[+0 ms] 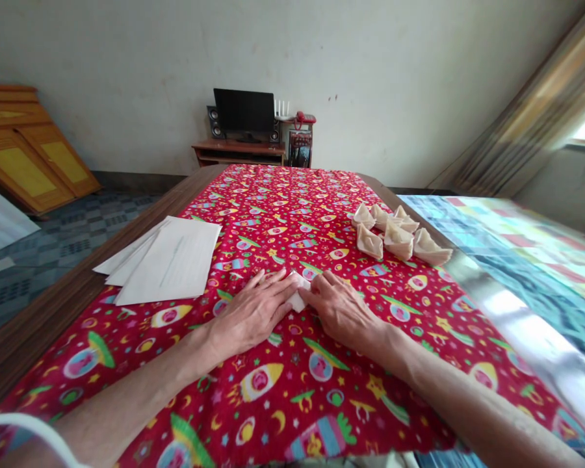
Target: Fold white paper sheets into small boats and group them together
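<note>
We see two bare hands working together at the near middle of a long brown table (163, 195), which is spread with a red cloth (292, 422) printed with rockets, stars and moons. Between the fingertips lies a small folded piece of white paper (299, 298), flat on the cloth. The left hand (259, 307) is spread palm down, its fingers stretched toward the right, and the fingertips rest on the left part of the paper. The right hand (344, 311) has its fingers curled inward and touches the paper's right side; we cannot tell whether it pinches the paper or only presses on it. Farther left, we find a fanned stack of white paper sheets (182, 260), the top one bearing faint print, lying partly on the cloth and partly on the bare wood. To the right, beyond the right hand, we see a cluster of folded paper boats (398, 242) near the cloth's right edge, standing in two rough rows, some seemingly nested in one another. At the far end, past the table, a black monitor (244, 110) stands on a reddish-brown desk (244, 148) between two speakers (215, 122), with a red telephone (305, 119) to their right. We also notice a wooden cabinet (34, 153) with yellow panels at the far left and a striped curtain (521, 123) at the far right.
</note>
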The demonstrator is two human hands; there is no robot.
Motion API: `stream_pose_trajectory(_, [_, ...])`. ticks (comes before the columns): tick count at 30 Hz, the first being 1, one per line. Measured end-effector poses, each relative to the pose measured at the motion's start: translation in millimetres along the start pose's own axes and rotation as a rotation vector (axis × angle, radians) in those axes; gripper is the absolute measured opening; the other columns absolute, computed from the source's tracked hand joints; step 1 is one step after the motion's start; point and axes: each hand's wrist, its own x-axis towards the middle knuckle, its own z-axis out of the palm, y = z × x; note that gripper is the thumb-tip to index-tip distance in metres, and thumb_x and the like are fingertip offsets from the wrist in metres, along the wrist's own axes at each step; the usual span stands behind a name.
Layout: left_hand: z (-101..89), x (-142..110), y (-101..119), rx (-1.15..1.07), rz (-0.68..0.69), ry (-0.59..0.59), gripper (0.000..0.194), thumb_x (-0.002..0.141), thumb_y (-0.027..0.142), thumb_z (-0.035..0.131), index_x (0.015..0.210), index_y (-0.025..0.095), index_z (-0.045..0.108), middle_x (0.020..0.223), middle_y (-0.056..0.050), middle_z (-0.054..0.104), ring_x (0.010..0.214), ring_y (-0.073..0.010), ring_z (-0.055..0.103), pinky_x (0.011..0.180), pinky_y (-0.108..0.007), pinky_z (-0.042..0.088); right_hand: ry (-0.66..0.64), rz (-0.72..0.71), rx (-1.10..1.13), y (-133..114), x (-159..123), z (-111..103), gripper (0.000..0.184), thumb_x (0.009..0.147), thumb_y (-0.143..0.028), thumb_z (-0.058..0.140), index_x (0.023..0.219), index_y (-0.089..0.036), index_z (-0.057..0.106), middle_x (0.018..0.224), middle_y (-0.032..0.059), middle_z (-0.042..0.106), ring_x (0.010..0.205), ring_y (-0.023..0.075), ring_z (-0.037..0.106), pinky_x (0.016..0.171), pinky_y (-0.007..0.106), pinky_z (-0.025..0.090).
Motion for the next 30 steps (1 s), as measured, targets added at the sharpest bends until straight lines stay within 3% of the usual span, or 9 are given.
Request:
stream_pose_trajectory(6, [-1.7,-2,-2,0.038,0.023,-0.020,0.042,0.098,0.032,0.029,0.139,0.028,0.034,0.147,0.000,0.036,0.138,-0.0195,0.025,0.112,-0.041,0.022,-0.068,0.086,-0.033,2,-3,-4,0.020,0.086,-0.011,0.043,0.093,-0.017,0.060,0.088,0.0084,0.054,0.082,0.0196,0.045,0.066,0.029,0.036])
stream_pose_trajectory(14, [-7.4,-8,-6,0.086,0.039,0.044,0.039,0.096,0.033,0.037,0.135,0.033,0.041,0.141,0.003,0.044,0.134,-0.0192,0.034,0.111,-0.040,0.024,-0.101,0.132,-0.054,4,-4,-9,0.017,0.087,-0.015,0.045,0.086,-0.018,0.062,0.086,0.0077,0.056,0.080,0.0189,0.046,0.062,0.028,0.033])
stream_pose_trajectory(19, [-9.5,-13,-11,0.113,0.037,0.055,0.041,0.094,0.028,0.041,0.135,0.031,0.041,0.138,0.003,0.048,0.132,-0.0206,0.037,0.109,-0.042,0.027,-0.096,0.136,-0.056,5,-5,-9,0.018,0.085,-0.014,0.045,0.082,-0.018,0.062,0.085,0.0070,0.057,0.079,0.0185,0.047,0.060,0.028,0.033])
stream_pose_trajectory(24, [-13.2,-15,-11,0.110,0.018,0.090,0.033,0.093,0.025,0.043,0.123,0.027,0.057,0.128,0.001,0.058,0.127,-0.0220,0.044,0.106,-0.043,0.033,-0.095,0.148,-0.036,6,-5,-10,0.020,0.086,-0.014,0.044,0.078,-0.017,0.062,0.083,0.0068,0.058,0.079,0.0179,0.048,0.059,0.028,0.034])
stream_pose_trajectory(30, [-6.5,-13,-20,-0.029,-0.028,0.233,0.031,0.093,0.028,0.042,0.112,0.019,0.064,0.122,-0.005,0.062,0.116,-0.0185,0.055,0.100,-0.033,0.044,-0.061,0.113,-0.037,8,-5,-7,0.021,0.086,-0.014,0.045,0.074,-0.017,0.062,0.081,0.0076,0.058,0.077,0.0179,0.048,0.062,0.028,0.036])
